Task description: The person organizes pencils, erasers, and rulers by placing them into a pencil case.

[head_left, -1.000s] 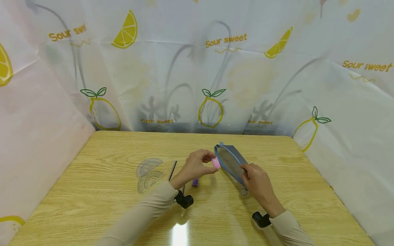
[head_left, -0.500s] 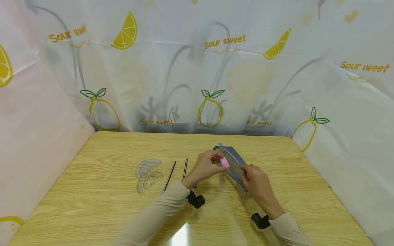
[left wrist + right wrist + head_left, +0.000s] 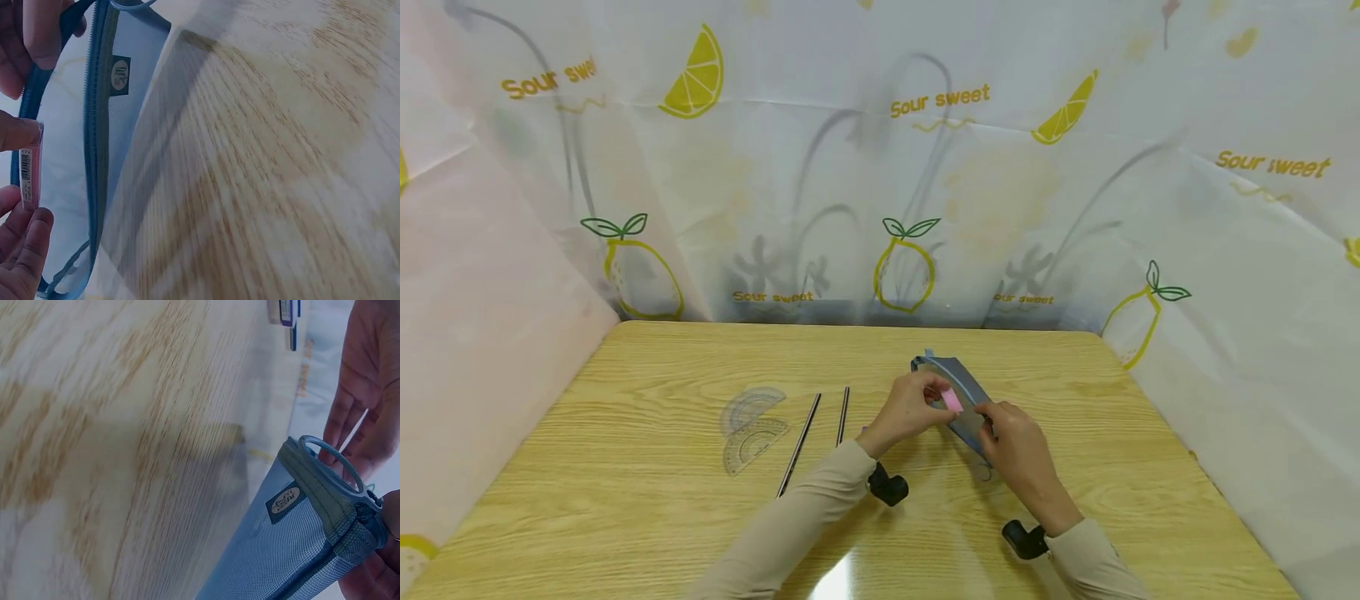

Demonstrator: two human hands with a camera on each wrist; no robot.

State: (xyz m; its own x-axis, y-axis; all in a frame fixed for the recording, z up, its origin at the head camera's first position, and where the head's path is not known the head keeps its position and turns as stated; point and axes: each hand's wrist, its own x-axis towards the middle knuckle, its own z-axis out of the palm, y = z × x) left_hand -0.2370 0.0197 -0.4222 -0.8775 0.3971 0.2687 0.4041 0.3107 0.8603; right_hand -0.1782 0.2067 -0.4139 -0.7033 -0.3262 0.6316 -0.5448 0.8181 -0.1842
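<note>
My left hand pinches a small pink block between thumb and fingertips. A barcode label and a clear outer edge show on the block in the left wrist view. It is right at the gaping zipped mouth of a blue-grey mesh pencil case. My right hand grips the near end of the case by its rim, holding it tilted over the table. In the right wrist view a ring pull and a small dark label show at that end of the pencil case.
Two clear protractors lie overlapping on the wooden table, left of two thin dark rods. A purple boxy thing lies behind my left wrist. A lemon-print curtain closes off the back and sides.
My left hand has carried the pink block rightward, from the case's left side to over its mouth. My right hand keeps its grip on the case. The head view has shifted slightly.
</note>
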